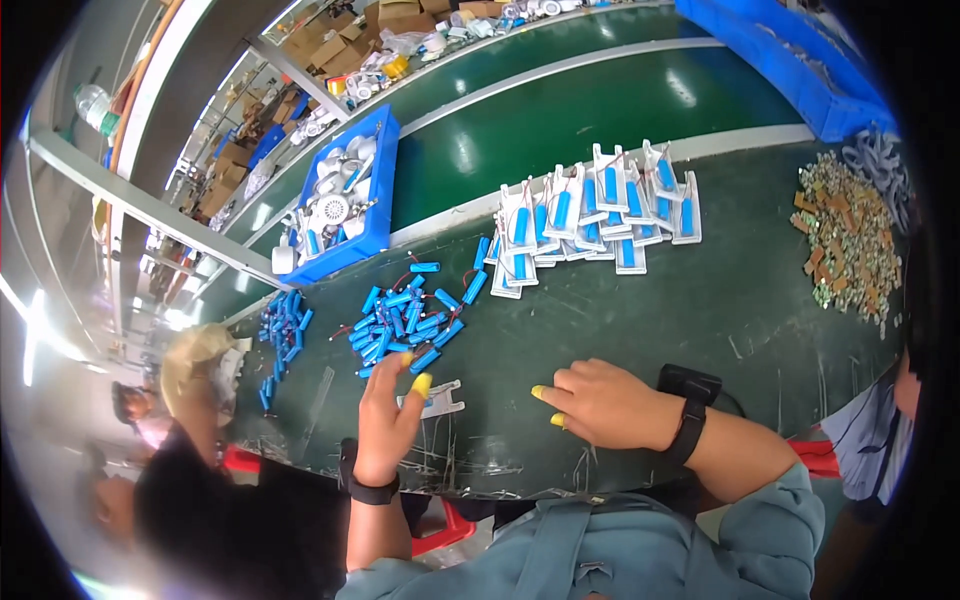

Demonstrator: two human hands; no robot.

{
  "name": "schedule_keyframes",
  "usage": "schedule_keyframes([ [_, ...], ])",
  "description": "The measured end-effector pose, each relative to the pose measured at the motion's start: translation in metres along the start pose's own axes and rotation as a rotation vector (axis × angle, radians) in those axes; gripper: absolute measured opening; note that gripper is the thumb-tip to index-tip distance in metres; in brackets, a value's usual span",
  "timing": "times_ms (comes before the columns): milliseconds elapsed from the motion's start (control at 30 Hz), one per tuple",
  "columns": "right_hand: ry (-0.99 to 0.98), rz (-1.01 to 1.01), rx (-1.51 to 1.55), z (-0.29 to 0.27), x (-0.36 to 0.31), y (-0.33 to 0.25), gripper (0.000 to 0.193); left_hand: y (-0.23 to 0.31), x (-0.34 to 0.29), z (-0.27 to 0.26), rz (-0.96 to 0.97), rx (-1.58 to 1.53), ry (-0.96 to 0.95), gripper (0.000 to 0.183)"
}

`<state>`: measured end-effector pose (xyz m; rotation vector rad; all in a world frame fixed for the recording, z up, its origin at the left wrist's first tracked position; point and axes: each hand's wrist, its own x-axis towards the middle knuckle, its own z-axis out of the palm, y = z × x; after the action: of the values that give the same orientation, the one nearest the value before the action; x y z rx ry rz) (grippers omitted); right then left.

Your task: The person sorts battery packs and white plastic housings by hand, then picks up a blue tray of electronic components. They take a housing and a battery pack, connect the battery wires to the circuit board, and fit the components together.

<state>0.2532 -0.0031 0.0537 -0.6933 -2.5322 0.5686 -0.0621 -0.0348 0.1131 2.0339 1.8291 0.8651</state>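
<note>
- Left hand [386, 425]: thumb and finger parted by white plastic frame [441, 401], near blue cylindrical cells [397, 299].
- Right hand [608, 405]: fingers narrowly apart, seemingly empty.
- Likely cell-picking step; next calls for pinching one.

left hand [388, 425], spread, partly over white frame [446, 399] | right hand [610, 405], half-curled, over green counter [700, 330] | blue cylinders [397, 301] heaped beyond left hand | white holders [588, 210] piled farther back | small boards [850, 240] heaped at right
</note>
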Motion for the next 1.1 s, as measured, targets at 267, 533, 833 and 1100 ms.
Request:
schedule_keyframes([
  [267, 0.032, 0.022, 0.001, 0.007, -0.005, 0.004, 0.04, -0.036, -0.048, -0.002, 0.076, 0.282, -0.172, 0.056],
  [533, 0.006, 0.02, -0.019, 0.014, -0.004, 0.001, 0.038, 0.027, 0.002, 0.002, 0.149, 0.072, -0.153, 0.049],
  [833, 0.06, 0.009, 0.021, 0.021, -0.005, 0.006, 0.023, 0.074, 0.172, 0.101, 0.156, -0.078, 0.049, 0.035],
  [1100, 0.05, 0.026, 0.024, 0.02, -0.005, 0.005, 0.02, 0.061, 0.155, 0.11, 0.248, -0.033, 0.021, 0.033],
])
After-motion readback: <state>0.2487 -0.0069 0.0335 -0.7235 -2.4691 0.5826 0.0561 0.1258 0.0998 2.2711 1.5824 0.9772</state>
